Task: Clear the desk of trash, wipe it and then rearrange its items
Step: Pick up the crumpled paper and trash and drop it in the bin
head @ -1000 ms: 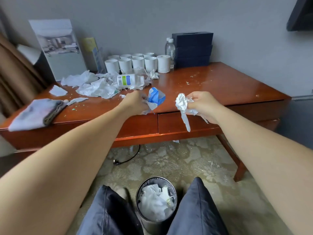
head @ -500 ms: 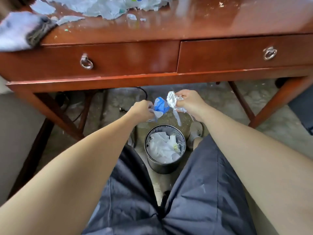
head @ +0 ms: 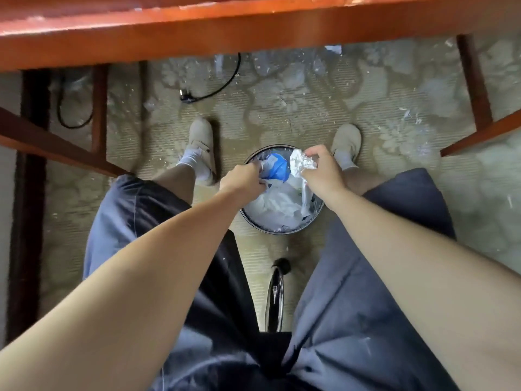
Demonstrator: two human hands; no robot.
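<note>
A blue-and-white wrapper [head: 275,165] is pinched in the left grip [head: 243,180] and a crumpled white paper [head: 301,162] in the right grip [head: 321,172] — both held just over the bin [head: 282,232]. They are judged light, soft and crushable — best taken by bunched folds.

Both hands [head: 244,180] [head: 324,172] hold wrappers [head: 277,166] over bin [head: 282,228].

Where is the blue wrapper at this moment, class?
In the head view, near the centre, the blue wrapper is gripped by the left hand over the open bin, beside the white paper in the right hand.
</note>
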